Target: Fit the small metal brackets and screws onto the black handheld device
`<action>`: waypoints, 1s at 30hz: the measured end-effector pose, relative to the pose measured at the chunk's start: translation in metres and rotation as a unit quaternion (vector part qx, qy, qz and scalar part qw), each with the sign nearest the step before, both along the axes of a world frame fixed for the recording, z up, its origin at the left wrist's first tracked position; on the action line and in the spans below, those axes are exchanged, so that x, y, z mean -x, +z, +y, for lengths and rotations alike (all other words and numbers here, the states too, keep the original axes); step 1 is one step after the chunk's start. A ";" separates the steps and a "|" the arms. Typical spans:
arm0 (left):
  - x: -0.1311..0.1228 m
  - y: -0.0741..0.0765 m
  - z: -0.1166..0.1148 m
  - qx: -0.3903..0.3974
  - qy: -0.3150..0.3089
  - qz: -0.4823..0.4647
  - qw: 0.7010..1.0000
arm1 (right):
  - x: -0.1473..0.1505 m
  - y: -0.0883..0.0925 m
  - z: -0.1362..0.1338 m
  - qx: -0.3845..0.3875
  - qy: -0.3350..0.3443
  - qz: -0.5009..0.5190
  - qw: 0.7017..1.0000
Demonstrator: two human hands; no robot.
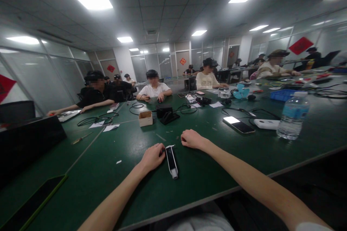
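Green table [108, 173]; black-and-white device [171, 160]; blue tray [283, 95]; brown box [145, 118].

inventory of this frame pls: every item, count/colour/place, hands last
table: 1, green, fills the foreground
handheld device: 1, black and white, near edge, centre
smartphone: 1, black, screen lit, right of centre
flat box: 1, white, just right of the smartphone
water bottle: 1, clear, blue label, right
cardboard box: 1, brown, open, centre
boxy unit: 1, black, right of the cardboard box
tray: 1, blue, far right
paper slips: 2, white, left of centre
seated people: several, along the far side
left hand: 1, bare, fingers against the handheld device
right hand: 1, bare, curled, on the table past the device's far end
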State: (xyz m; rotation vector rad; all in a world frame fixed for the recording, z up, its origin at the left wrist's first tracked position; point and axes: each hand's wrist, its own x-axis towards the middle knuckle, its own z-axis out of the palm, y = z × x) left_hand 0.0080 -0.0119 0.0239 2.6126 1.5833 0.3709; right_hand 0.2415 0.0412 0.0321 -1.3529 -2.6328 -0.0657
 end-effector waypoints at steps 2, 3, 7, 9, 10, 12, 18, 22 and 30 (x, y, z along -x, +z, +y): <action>0.000 -0.001 0.001 -0.007 -0.002 0.004 1.000 | 0.002 -0.002 0.000 -0.017 -0.004 -0.007 1.000; 0.000 -0.002 0.001 -0.009 -0.003 0.004 1.000 | 0.002 -0.002 -0.001 -0.025 -0.005 -0.011 1.000; 0.000 -0.001 0.001 -0.005 -0.002 0.002 1.000 | 0.004 -0.003 -0.002 -0.044 -0.006 -0.023 0.999; 0.000 0.000 0.001 -0.002 -0.003 0.001 1.000 | 0.005 -0.004 -0.002 -0.050 -0.005 -0.026 0.998; 0.000 0.000 0.000 -0.001 -0.003 0.001 1.000 | 0.005 -0.004 -0.002 -0.051 -0.006 -0.026 0.998; 0.001 0.001 0.000 -0.001 -0.002 0.001 1.000 | 0.006 -0.005 -0.002 -0.053 -0.009 -0.024 0.998; 0.002 0.002 -0.001 0.004 -0.002 -0.004 1.000 | 0.009 -0.011 -0.003 -0.027 -0.005 0.018 0.999; 0.002 0.001 0.000 0.004 0.008 0.001 1.000 | 0.017 -0.017 -0.008 0.009 0.039 0.101 0.994; 0.003 -0.002 0.001 -0.002 0.003 -0.001 1.000 | 0.026 -0.025 -0.010 0.035 0.055 0.174 0.983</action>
